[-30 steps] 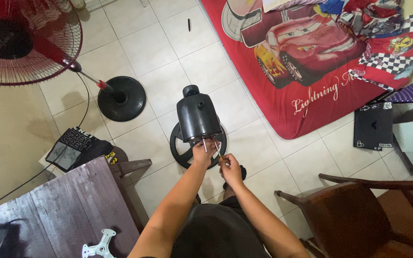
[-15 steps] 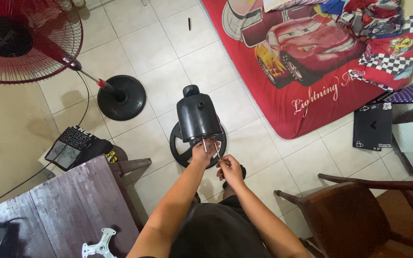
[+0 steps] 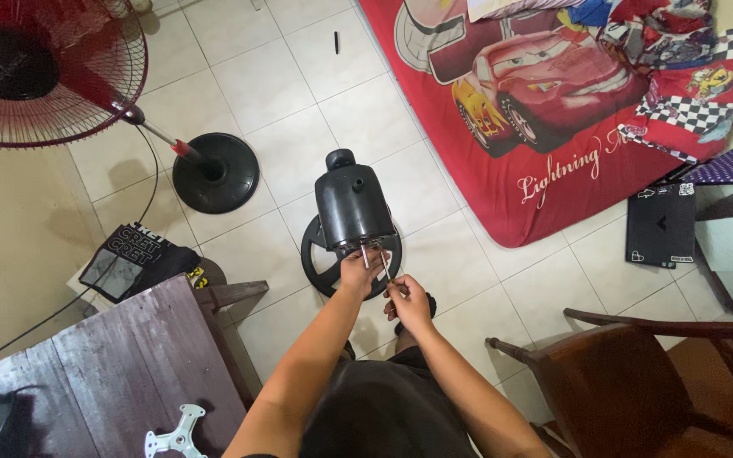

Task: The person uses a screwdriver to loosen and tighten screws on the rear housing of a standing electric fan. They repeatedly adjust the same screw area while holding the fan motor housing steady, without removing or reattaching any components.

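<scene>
— Okay, grips?
— Left hand (image 3: 358, 273) fingers closed round metal shaft (image 3: 366, 254) at black fan motor housing (image 3: 353, 206); right hand (image 3: 409, 304) pinches thin screwdriver (image 3: 386, 265) just beside it.
— Housing where?
— Above round black base (image 3: 316, 259); red standing fan (image 3: 40, 72) well left.

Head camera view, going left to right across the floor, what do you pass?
Red fan → its round black base → black fan motor housing → red car-print mattress → black flat box.
</scene>
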